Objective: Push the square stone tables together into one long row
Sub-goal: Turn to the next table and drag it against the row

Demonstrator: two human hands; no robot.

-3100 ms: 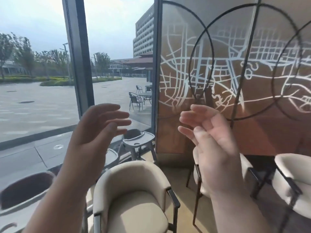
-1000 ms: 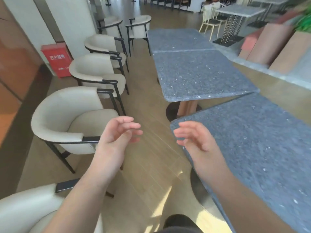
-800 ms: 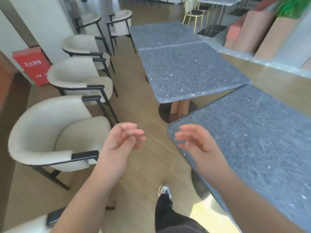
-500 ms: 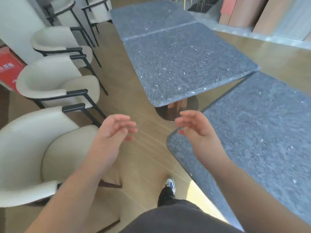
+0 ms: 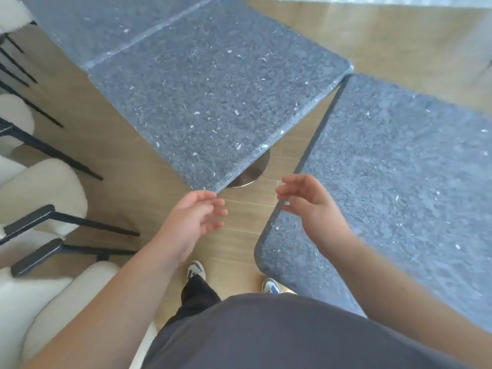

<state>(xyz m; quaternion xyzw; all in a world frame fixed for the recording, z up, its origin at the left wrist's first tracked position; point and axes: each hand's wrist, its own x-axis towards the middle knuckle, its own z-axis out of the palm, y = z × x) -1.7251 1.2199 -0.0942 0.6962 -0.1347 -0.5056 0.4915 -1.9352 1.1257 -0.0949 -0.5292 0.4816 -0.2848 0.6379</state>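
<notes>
Three speckled grey stone tables are in view. The far table and the middle table meet edge to edge. The near table on the right stands skewed, with a wedge of floor between it and the middle table; only their far corners come close. My left hand hovers over the floor just below the middle table's near corner, fingers loosely spread, holding nothing. My right hand hangs over the near table's left edge, fingers relaxed and empty.
Cream armchairs with black metal arms line the left side, leaving a wooden-floor aisle. The middle table's round metal base shows under its corner. My feet stand by the near table's rounded corner.
My view has swung from a window and wall down onto the tables. I have stepped closer, and both hands now hang lower, near the gap between the middle and near tables.
</notes>
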